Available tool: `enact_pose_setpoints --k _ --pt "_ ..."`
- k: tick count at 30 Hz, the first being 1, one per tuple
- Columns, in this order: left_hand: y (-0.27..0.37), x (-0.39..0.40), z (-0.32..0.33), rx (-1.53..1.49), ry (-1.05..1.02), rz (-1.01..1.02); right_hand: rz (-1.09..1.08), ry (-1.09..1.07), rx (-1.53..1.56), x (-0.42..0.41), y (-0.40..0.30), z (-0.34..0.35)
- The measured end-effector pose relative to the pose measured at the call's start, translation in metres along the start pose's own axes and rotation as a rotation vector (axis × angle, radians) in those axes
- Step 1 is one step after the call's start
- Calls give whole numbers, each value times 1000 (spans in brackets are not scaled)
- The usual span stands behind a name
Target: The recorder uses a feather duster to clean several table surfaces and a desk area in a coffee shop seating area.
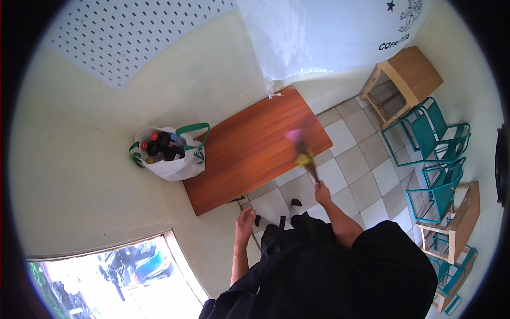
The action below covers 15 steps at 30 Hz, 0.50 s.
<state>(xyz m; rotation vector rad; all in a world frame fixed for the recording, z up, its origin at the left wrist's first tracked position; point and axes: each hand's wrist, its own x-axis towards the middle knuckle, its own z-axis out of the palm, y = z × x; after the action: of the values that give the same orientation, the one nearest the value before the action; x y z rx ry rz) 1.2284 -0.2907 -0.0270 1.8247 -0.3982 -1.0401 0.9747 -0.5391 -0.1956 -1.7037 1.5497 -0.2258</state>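
Observation:
My right hand point(323, 193) is closed on the narrow lower end of a small bouquet-like object point(306, 159). Its wrapping is dark and yellowish, and its pink tip is blurred. The object is held up over the right end of a reddish-brown wooden table point(255, 147). My left hand point(244, 220) is raised near the table's front edge, with fingers partly curled and nothing seen in it. At the table's left end stands a white bag point(179, 169) with green handles, holding several bottles point(160, 139), some with red caps and one with a blue cap.
Green metal chairs point(422, 135) and wooden tables point(418, 75) line the right wall. A white printed cloth point(318, 36) hangs behind the table, beside a perforated-looking white panel point(131, 36). A bright opening point(139, 275) at lower left shows a motorcycle outside. The floor is tiled.

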Motion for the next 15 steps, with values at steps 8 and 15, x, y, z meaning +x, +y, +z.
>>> enact_pose_setpoints --k 8,15 --pt "17 19 1 -7 4 6 38 147 116 35 -26 2" --pt "21 23 14 5 17 -15 -274 -225 -151 -19 -67 36"
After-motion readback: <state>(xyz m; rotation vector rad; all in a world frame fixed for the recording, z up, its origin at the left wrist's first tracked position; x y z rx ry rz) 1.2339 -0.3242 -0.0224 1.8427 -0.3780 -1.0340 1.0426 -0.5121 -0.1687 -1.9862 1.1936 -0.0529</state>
